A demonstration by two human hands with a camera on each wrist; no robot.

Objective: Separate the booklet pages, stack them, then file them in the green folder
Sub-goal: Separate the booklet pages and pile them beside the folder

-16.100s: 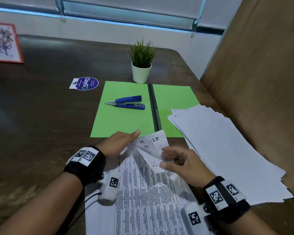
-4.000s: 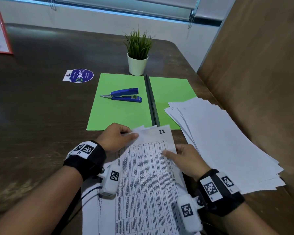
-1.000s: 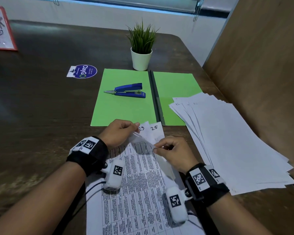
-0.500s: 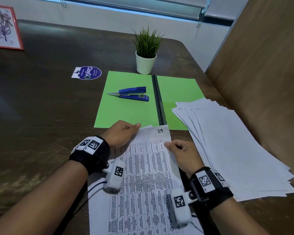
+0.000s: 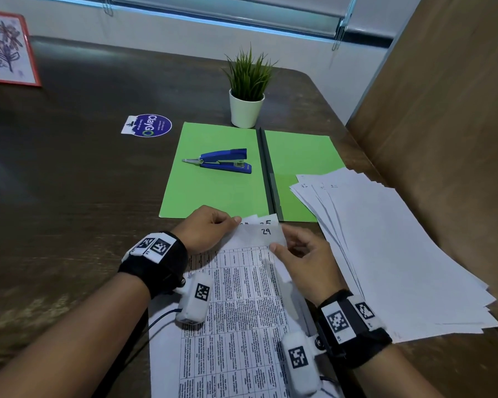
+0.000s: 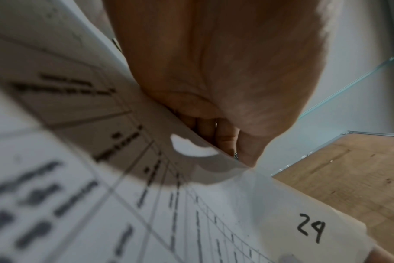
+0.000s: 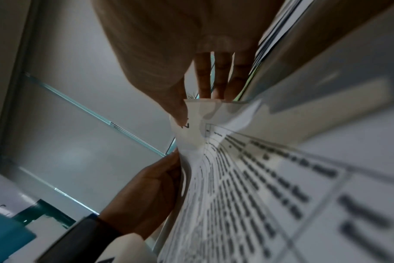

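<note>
The booklet (image 5: 236, 317) of printed table pages lies at the table's near edge. My left hand (image 5: 206, 229) pinches its top left corner (image 6: 214, 156). My right hand (image 5: 299, 254) pinches the top right corner of the top page, marked 29 (image 5: 266, 231), and bends it up off the pages beneath; the same page 29 (image 6: 310, 229) shows in the left wrist view, and the lifted corner (image 7: 191, 128) in the right wrist view. A fanned pile of loose white sheets (image 5: 385, 254) lies to the right. The green folder (image 5: 222, 191) lies open behind the booklet.
A blue stapler (image 5: 222, 162) rests on the folder's left half. A potted plant (image 5: 246, 90) stands behind the folder, a round sticker (image 5: 150, 125) to its left, a framed picture (image 5: 7, 50) far left. A brown partition (image 5: 443, 110) borders the right side.
Page 29 lay flat half a second ago; now my right hand has curled its top right corner upward, showing the numbered corners of pages beneath. My left hand keeps its hold.
</note>
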